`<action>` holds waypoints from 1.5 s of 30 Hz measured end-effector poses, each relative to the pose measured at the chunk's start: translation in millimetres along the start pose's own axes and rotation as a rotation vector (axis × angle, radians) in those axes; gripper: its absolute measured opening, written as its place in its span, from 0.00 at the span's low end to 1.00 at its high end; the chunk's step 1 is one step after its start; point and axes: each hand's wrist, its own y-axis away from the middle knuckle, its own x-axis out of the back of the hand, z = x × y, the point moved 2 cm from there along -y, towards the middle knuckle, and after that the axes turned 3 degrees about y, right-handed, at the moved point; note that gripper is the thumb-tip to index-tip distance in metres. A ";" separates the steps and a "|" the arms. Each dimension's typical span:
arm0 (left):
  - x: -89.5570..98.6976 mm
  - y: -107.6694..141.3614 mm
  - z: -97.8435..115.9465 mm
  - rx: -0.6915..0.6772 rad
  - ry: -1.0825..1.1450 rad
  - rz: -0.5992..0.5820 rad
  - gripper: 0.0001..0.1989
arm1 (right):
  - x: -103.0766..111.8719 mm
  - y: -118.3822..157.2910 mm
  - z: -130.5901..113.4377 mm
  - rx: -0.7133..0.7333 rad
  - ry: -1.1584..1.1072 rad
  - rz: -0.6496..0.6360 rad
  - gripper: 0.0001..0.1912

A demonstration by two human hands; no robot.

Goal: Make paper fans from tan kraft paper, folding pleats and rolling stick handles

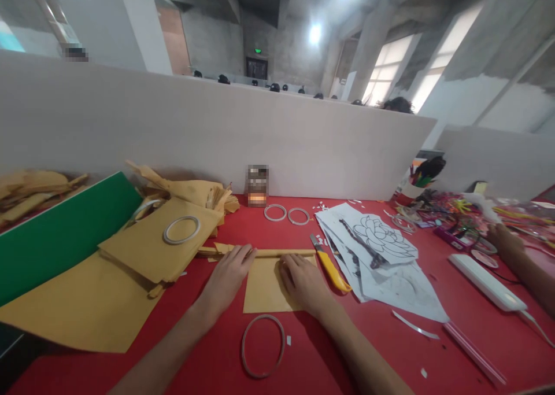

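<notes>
A sheet of brown paper [265, 290] lies on the red table in front of me, its far edge rolled or folded into a narrow strip [273, 253]. My left hand [232, 268] is closed over the left part of this strip, fingertips pressing on it. At the sheet's right side, my right hand [301, 276] grips the same strip with bent fingers. Just right of that hand lies a yellow utility knife [333, 270], blade out. A thin ring [263, 347] rests near the sheet's close edge. Both thumbs are partly hidden.
Stacked brown paper [156, 242] and a green board [65, 233] occupy the left. Two rings [275, 213] lie behind the sheet. Drawn white papers [381, 250] spread rightward, near a white power strip [488, 282]. Another person's hand [505, 242] reaches in there. A white partition [217, 135] stands behind.
</notes>
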 end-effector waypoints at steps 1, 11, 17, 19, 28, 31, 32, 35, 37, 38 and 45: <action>-0.9 1.9 2.2 -0.015 0.017 0.010 0.34 | -1.3 -0.6 -0.8 0.001 0.003 0.004 0.07; 4.5 7.1 30.4 -0.128 0.214 -0.063 0.29 | 3.3 -8.9 -0.6 -0.036 0.061 0.047 0.11; -5.3 10.7 30.3 -0.116 0.243 -0.103 0.23 | -9.7 -45.8 -9.3 0.112 0.156 -0.089 0.16; -7.9 12.6 31.5 -0.124 0.235 -0.100 0.22 | -15.5 -50.3 -10.9 0.141 0.144 -0.136 0.17; -0.8 11.3 36.6 -0.149 0.218 -0.099 0.19 | -19.5 -56.2 -6.8 0.065 0.061 -0.137 0.07; -0.9 12.1 35.2 -0.163 0.224 -0.076 0.18 | -20.0 -58.1 -6.1 0.060 0.047 -0.132 0.07; -0.8 11.9 34.0 -0.164 0.231 -0.062 0.18 | -20.3 -57.9 -6.2 0.063 0.037 -0.126 0.07; 0.8 7.9 27.0 -0.153 0.257 0.011 0.15 | -21.9 -56.2 -6.7 0.073 0.011 -0.103 0.06; 2.4 1.7 19.4 -0.113 0.257 0.085 0.13 | -23.1 -55.8 -6.6 0.073 0.008 -0.085 0.05; 2.7 -2.2 15.2 -0.084 0.256 0.115 0.13 | -23.8 -56.0 -6.5 0.072 0.010 -0.077 0.05; -3.9 -24.2 -7.9 0.030 0.381 0.053 0.11 | -23.4 -47.6 -14.4 0.063 0.066 -0.011 0.08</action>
